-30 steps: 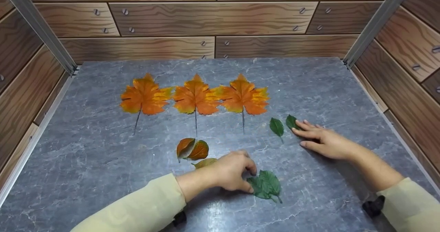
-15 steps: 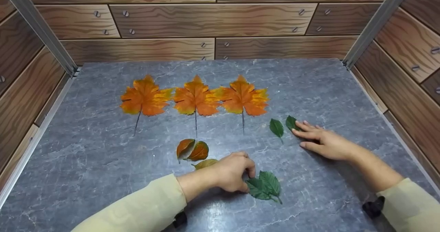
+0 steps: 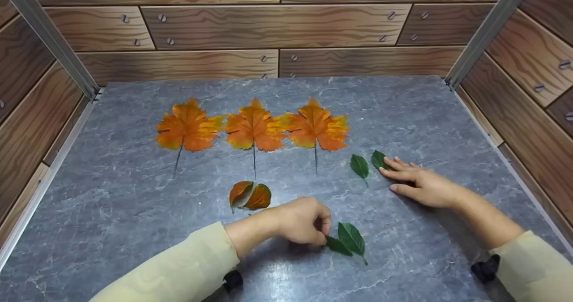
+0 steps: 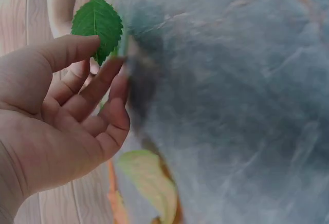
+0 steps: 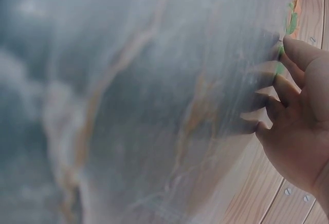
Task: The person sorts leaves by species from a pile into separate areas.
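My left hand (image 3: 301,221) pinches a green leaf (image 3: 339,245) by its tip between thumb and fingers. In the left wrist view the serrated green leaf (image 4: 97,28) stands up from the thumb. Beside it in the head view lies another green leaf (image 3: 352,237) on the table. Farther right, my right hand (image 3: 427,186) rests on the table with fingers extended, its fingertips on a green leaf (image 3: 378,159) that they partly cover. A second small green leaf (image 3: 359,166) lies just left of those fingertips.
Three orange maple leaves (image 3: 190,125) lie in a row at the back of the marbled table (image 3: 134,230). Two curled brown-red leaves (image 3: 258,196) lie beyond my left forearm. A yellowish leaf (image 4: 149,180) shows below the left hand. Wood-patterned walls (image 3: 277,24) enclose the table.
My left thumb and fingers have closed on one green leaf of the near pair, and that leaf has tilted. The left forearm now covers the yellowish leaf in the head view. My right hand stays still.
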Action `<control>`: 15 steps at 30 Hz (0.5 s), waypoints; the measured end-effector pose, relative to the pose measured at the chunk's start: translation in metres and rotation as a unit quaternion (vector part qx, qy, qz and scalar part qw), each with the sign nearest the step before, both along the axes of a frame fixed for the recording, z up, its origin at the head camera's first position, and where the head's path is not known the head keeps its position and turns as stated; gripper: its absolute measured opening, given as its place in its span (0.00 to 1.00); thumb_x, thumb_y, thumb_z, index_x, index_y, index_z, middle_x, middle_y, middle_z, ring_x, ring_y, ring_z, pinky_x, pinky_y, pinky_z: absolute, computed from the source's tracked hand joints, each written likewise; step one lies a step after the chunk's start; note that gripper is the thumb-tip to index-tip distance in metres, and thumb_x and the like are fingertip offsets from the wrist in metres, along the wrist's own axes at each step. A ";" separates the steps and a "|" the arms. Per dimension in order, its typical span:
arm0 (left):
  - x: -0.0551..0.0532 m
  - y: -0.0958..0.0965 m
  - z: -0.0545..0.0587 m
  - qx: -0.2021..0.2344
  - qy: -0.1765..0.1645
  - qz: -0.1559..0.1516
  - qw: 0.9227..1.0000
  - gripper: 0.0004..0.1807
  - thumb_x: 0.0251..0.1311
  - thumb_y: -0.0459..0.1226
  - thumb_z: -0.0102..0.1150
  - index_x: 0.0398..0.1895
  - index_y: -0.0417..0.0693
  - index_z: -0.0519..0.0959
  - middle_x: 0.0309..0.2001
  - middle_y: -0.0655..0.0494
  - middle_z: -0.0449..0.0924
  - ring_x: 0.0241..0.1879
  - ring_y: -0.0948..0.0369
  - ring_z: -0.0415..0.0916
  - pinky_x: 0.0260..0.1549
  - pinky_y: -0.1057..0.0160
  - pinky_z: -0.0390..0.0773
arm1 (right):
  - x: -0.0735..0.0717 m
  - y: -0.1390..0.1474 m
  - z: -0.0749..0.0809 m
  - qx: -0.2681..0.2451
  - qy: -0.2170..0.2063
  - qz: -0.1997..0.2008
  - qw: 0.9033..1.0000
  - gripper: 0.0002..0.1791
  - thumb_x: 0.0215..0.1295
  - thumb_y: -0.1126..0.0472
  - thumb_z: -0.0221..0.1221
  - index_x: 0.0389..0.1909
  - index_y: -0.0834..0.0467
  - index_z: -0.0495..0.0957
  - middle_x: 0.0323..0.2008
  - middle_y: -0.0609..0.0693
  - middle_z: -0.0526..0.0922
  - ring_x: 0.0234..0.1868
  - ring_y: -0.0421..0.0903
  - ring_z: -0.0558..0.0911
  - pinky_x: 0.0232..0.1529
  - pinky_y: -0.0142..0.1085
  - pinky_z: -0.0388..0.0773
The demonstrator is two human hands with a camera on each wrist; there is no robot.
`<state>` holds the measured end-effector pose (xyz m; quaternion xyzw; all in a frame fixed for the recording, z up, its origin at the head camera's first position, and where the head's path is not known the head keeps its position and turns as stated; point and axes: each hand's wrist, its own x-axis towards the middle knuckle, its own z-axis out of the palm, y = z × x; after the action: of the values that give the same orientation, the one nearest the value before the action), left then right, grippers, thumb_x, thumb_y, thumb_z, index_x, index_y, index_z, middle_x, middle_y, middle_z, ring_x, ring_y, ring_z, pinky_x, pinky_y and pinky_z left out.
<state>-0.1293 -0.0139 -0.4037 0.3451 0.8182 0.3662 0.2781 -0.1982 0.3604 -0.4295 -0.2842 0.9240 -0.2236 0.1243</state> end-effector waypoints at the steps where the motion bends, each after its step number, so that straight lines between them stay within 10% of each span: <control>1: 0.000 -0.001 0.003 0.004 -0.006 0.007 1.000 0.10 0.60 0.26 0.71 0.26 0.48 0.82 0.26 0.65 0.80 0.28 0.70 0.73 0.33 0.71 0.75 | 0.000 0.000 0.000 0.001 0.000 0.000 1.000 0.29 0.81 0.50 0.58 0.78 0.51 0.71 0.82 0.57 0.58 0.81 0.67 0.54 0.75 0.71 0.45; 15: -0.036 -0.001 0.031 0.114 0.011 0.124 0.986 0.07 0.66 0.26 0.62 0.36 0.47 0.84 0.29 0.59 0.81 0.28 0.64 0.74 0.30 0.67 0.76 | -0.001 0.000 -0.001 0.000 0.004 0.000 1.000 0.28 0.81 0.51 0.59 0.77 0.52 0.72 0.82 0.57 0.58 0.81 0.69 0.54 0.75 0.71 0.45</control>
<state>-0.1654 -0.0146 -0.3731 0.2748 0.8103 0.4850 0.1805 -0.1988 0.3606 -0.4310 -0.2847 0.9245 -0.2226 0.1209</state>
